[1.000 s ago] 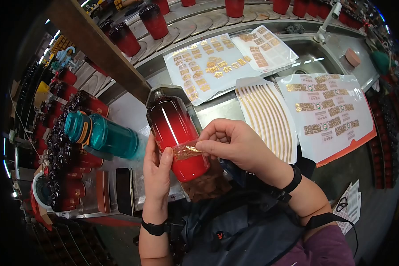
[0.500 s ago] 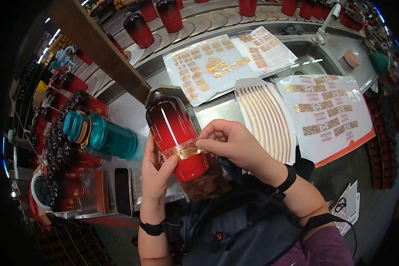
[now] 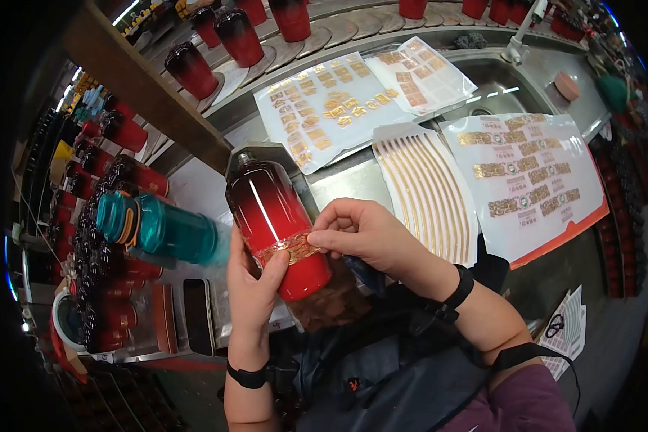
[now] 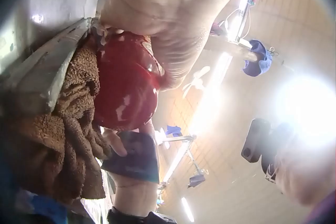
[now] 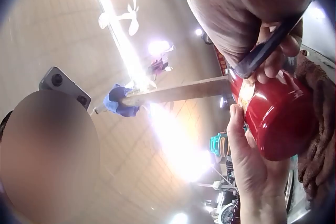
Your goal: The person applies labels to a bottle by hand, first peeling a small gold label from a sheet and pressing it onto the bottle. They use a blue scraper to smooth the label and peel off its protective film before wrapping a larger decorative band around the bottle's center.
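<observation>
Cannot see inside the glossy bottle (image 3: 270, 205), black fading to red; gripping it with left hand (image 3: 252, 291), pinching gold band (image 3: 297, 248) with right hand (image 3: 363, 236).

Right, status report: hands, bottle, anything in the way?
Left hand gripping red bottle. Right hand pinching gold band, dark tool also held. No obstruction visible.

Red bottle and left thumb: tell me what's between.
A gold patterned strip, under the thumb of the left hand, against the red bottle; head view.
</observation>
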Tool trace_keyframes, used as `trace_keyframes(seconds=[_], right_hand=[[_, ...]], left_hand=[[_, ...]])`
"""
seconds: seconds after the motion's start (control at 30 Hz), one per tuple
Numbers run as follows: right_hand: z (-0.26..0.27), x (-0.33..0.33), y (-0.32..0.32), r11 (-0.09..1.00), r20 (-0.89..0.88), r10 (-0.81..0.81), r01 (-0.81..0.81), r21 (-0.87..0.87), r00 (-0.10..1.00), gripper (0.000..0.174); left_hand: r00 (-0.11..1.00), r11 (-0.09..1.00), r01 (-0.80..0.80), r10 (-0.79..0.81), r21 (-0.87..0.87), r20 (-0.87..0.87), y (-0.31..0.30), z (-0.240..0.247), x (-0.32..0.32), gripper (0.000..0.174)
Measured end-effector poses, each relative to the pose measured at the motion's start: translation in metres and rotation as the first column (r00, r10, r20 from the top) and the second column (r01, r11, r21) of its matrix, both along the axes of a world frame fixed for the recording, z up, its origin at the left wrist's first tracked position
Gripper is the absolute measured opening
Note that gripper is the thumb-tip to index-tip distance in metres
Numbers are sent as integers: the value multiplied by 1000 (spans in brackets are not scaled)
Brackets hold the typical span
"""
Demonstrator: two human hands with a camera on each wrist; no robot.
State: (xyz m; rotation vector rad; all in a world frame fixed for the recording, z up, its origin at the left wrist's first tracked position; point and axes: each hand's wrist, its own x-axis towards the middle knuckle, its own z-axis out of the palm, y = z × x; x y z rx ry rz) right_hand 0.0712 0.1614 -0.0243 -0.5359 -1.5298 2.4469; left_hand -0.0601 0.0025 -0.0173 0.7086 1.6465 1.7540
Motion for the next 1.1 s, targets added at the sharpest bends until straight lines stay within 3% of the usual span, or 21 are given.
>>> trace_keyframes(seconds=[0.3, 0.7, 0.77, 0.9, 0.97, 1.0, 1.07, 1.1], right_hand=[[-5, -1, -3, 1000, -37, -13, 12, -28, 999, 16], [-8, -4, -3, 1000, -62, -22, 20, -23, 998, 15], [-10, -4, -3, 999, -57, -23, 22, -31, 998, 15], [-13, 1, -1, 995, 13, -81, 80, 67, 997, 19], [-13, 7, 1, 988, 37, -127, 124, 90, 991, 23], [-11, 12, 2, 988, 44, -126, 121, 92, 991, 27], [-8, 24, 2, 988, 53, -131, 125, 95, 990, 32], [-6, 30, -2, 996, 87, -86, 85, 24, 992, 35]], left_hand=[[1000, 1000, 0, 0, 31, 13, -2, -8, -3, 63], [999, 1000, -3, 4, 14, -38, -4, -14, -4, 71], [999, 1000, -1, 0, 28, 34, -5, -14, -5, 67], [1000, 999, 16, -16, 35, 11, -6, -16, -7, 65], [1000, 1000, 19, -20, -10, -24, -7, -17, -8, 85], [999, 1000, 23, -23, -7, -23, -6, -17, -6, 85], [941, 994, -100, 107, 38, -321, -5, -17, 0, 114], [848, 992, -115, 66, -60, -527, -13, -15, -7, 136]])
